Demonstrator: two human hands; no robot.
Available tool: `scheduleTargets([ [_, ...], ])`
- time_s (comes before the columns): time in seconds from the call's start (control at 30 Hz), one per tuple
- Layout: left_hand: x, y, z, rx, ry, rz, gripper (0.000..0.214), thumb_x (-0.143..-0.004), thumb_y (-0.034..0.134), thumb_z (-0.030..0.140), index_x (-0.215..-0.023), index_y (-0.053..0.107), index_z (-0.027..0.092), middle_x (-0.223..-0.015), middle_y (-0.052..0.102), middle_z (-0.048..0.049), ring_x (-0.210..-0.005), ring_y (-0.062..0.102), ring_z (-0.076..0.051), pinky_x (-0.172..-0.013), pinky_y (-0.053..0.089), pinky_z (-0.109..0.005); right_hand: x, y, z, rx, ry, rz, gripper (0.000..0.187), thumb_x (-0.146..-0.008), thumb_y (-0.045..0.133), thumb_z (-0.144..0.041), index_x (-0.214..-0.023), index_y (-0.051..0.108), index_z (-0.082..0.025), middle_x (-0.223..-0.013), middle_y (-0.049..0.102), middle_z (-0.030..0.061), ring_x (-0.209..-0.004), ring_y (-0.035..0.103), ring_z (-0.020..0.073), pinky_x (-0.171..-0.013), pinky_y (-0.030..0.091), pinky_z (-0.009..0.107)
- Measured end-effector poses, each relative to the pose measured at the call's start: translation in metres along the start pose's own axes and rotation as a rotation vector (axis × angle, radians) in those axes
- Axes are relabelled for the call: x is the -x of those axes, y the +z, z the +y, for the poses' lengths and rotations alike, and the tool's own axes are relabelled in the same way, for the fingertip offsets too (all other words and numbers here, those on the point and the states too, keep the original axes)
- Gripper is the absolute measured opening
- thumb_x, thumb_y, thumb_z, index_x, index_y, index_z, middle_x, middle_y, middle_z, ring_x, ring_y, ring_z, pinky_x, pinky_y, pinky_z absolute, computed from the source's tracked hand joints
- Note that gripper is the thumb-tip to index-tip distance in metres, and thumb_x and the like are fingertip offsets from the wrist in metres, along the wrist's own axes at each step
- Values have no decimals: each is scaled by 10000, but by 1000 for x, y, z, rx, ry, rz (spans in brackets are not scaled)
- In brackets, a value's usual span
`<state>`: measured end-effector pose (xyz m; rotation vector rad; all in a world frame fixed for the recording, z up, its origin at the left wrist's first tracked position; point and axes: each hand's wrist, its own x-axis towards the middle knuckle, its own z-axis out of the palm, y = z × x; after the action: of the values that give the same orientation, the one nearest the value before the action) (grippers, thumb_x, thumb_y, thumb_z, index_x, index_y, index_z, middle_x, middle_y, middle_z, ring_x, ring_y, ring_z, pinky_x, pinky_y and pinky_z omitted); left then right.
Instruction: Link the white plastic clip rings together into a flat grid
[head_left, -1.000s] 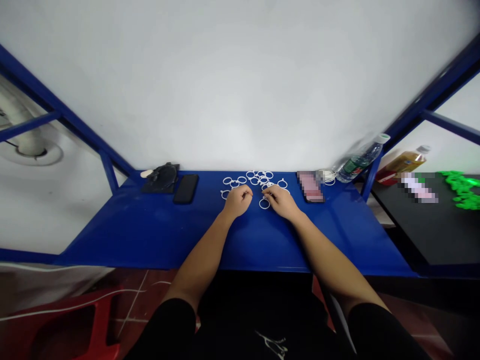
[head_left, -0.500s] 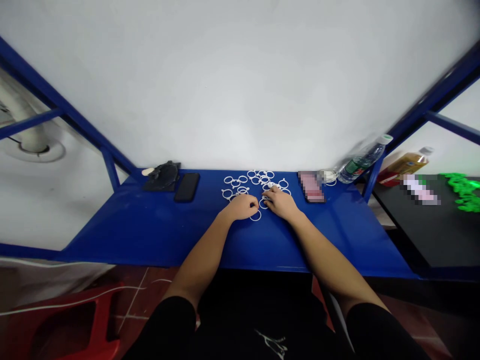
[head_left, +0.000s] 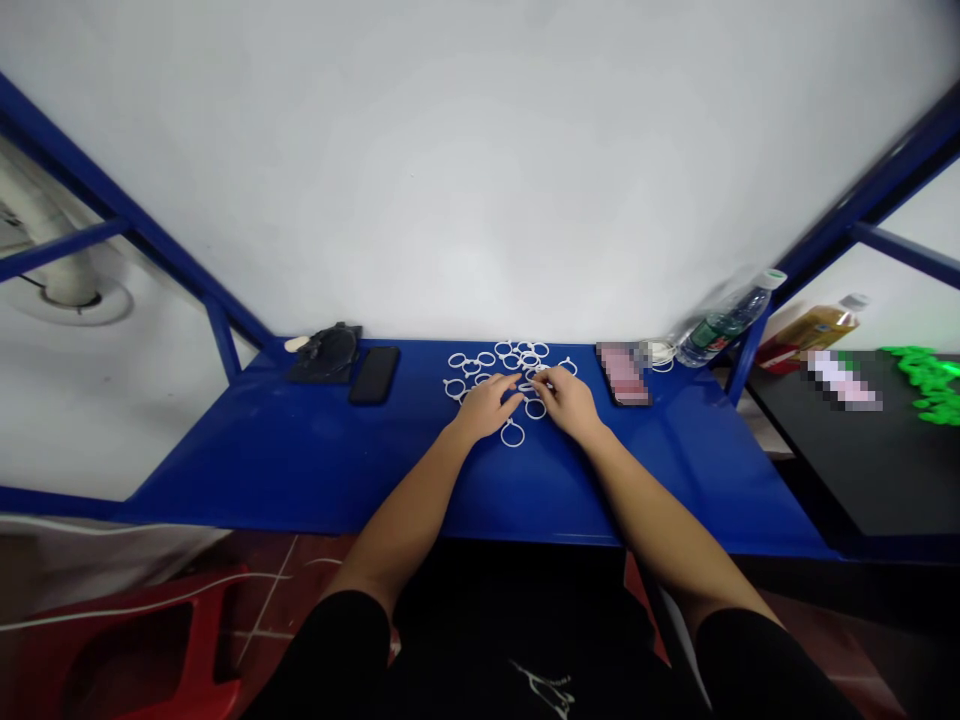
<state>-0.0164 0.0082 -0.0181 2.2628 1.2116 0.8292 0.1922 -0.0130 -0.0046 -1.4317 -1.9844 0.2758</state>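
**Here, two hands work at a heap of white rings on a blue counter**

Behind everything stands a plain white wall [head_left: 480,150], and slanted blue frame bars [head_left: 135,235] rise on either side of it. Below it runs the blue counter [head_left: 300,460]. It meets a black tabletop [head_left: 847,470] on the right, where green pieces [head_left: 930,380] are strewn. A red stool [head_left: 127,650] sits on the floor at lower left.

Both bare forearms reach forward from the person's dark lap to the middle of the counter. The left hand [head_left: 491,405] lies palm down with its fingers stretched forward and slightly apart, their tips on the near edge of the rings. The right hand [head_left: 571,400] is just beside it, fingers curled in toward the left hand. Whether they pinch a ring is too small to tell.

A clear water bottle [head_left: 724,322] leans at the counter's right rear corner, and an amber bottle [head_left: 814,322] lies beyond it. A black pouch [head_left: 326,352] and a black phone [head_left: 373,374] rest at the left rear. A pink phone [head_left: 622,373] lies just right of the right hand.

The ring pile [head_left: 510,358] is spread flat near the wall, directly ahead of both hands. One ring [head_left: 535,408] sits between the two hands. A single ring [head_left: 512,434] lies apart from the pile, nearer the person, just beside the left hand.
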Motion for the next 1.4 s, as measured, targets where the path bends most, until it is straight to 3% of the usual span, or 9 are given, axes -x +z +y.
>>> scheduleTargets([
  [0.1, 1, 1, 5, 58, 73, 29, 402, -1038, 558, 341, -1425, 587, 236, -1320, 674, -81, -1047, 683, -191, -904, 534, -326, 3, 1, -7, -260, -60, 79, 182, -1016, 564, -375, -1016, 672, -228, -964, 712, 76, -866, 648, 222, -812, 525, 354],
  [0.27, -1, 0, 5, 95, 80, 94, 171, -1023, 576, 324, -1045, 683, 192, -1044, 695, -48, -857, 648, -152, -794, 505, -286, 6, 8, -13, -565, 16, 26, 263, -987, 609, -490, -998, 638, -228, -797, 637, 16, -672, 569, 170, -648, 487, 306],
  [0.43, 0, 0, 2, 89, 116, 164, 176, -993, 615, 318, -866, 636, 198, -926, 691, -20, -783, 606, -136, -750, 469, -275, 5, 7, -11, -678, 62, 11, 279, -936, 663, -507, -943, 614, -232, -676, 516, -39, -575, 462, 140, -565, 412, 278],
  [0.63, 1, 0, 2, 24, 141, 216, 192, -969, 645, 331, -834, 605, 201, -928, 697, -24, -725, 587, -124, -690, 444, -266, 4, 8, -11, -622, 83, 19, 197, -911, 647, -420, -928, 637, -224, -688, 550, -30, -596, 484, 137, -580, 423, 270],
  [0.9, 2, -2, 1, 10, 147, 181, 214, -993, 622, 371, -852, 612, 210, -927, 694, -24, -790, 620, -139, -737, 462, -274, 4, 7, -8, -607, 83, 22, 172, -852, 626, -312, -933, 736, -208, -732, 654, -4, -584, 514, 127, -572, 424, 263],
  [1.13, 3, -3, 8, 9, 169, 80, 165, -964, 668, 338, -867, 640, 208, -905, 710, -15, -774, 637, -139, -734, 461, -266, 3, 11, -7, -566, 27, 51, 121, -772, 550, -205, -715, 657, -212, -735, 675, 10, -696, 614, 165, -684, 492, 300],
  [1.2, 3, -4, 10, 18, 139, 55, 176, -950, 691, 358, -866, 657, 207, -825, 707, -2, -710, 630, -136, -702, 454, -265, 2, 9, -7, -553, 21, 26, 157, -789, 527, -194, -775, 683, -213, -750, 685, 12, -709, 627, 170, -691, 502, 303],
  [1.33, 2, -11, 9, 98, 43, 14, 168, -981, 640, 357, -1045, 724, 226, -732, 711, 20, -686, 663, -148, -688, 471, -265, 0, -3, 1, -434, 4, 73, 342, -869, 535, -209, -1157, 718, -220, -1035, 747, 57, -747, 640, 168, -714, 531, 316],
  [1.4, 2, -16, 6, 105, 11, -11, 237, -993, 605, 326, -1175, 729, 239, -723, 720, 22, -687, 677, -154, -694, 483, -270, -3, -12, 9, -303, 2, 142, 305, -900, 560, -239, -1152, 730, -212, -1112, 742, 81, -768, 643, 172, -744, 536, 326],
])
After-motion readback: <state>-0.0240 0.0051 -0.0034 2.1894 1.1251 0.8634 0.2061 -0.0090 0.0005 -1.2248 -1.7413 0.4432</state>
